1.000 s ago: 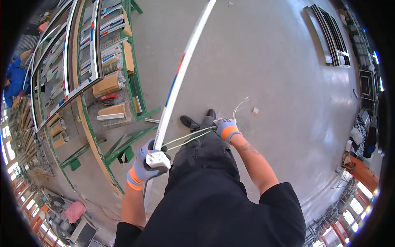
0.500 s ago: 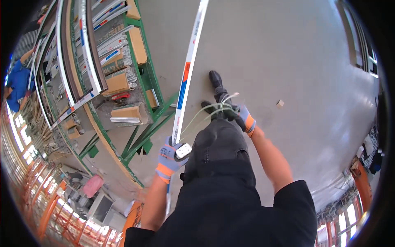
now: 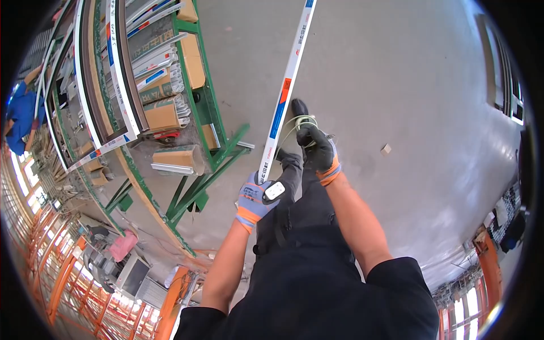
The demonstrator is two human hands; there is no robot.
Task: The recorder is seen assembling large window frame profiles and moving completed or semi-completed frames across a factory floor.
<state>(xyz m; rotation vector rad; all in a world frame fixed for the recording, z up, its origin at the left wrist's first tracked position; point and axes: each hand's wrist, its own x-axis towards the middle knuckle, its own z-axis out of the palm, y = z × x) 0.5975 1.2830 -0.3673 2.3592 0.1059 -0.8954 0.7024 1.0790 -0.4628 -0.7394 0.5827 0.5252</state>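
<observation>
My left hand [image 3: 253,199], in a grey and orange work glove, is closed around the lower end of a long white profile bar [image 3: 291,69]. The bar carries blue and orange printed film and slants up and away past the top of the view. A small white oblong device [image 3: 274,191] sits at that hand, hiding some fingers. My right hand [image 3: 321,154], gloved with a dark palm and orange cuff, grips a looped pale green cord [image 3: 306,120]. Part of the loop hangs left toward the bar. Both hands are in front of my legs, above the floor.
At the left stands a green metal rack [image 3: 211,107] stacked with profiles and cardboard-wrapped bundles [image 3: 162,115]. A framed assembly [image 3: 120,85] lies across it. A person in blue [image 3: 22,116] is at the far left. A small block [image 3: 386,149] lies on the floor at right.
My right hand has moved forward and slightly left with the cord, its loops now gathered closer to the hand. My left hand and the bar have shifted right and slightly forward.
</observation>
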